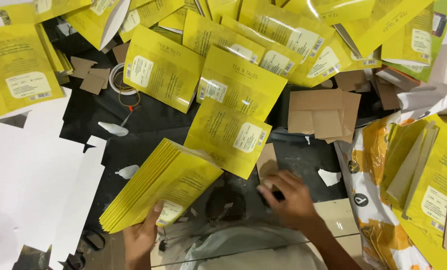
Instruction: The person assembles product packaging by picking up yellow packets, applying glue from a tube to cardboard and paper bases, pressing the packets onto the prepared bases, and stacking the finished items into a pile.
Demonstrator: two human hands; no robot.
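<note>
left hand: bare | right hand: bare, forearm unsleeved | garment: pale grey-green

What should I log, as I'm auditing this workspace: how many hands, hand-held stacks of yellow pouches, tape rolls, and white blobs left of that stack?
Hands: 2, left hand, right hand
Held stack of yellow pouches: 1
Tape roll: 1
White blobs: 2
Total: 6

Two hands, one stack of yellow pouches, one tape roll, over a dozen loose yellow pouches.
</note>
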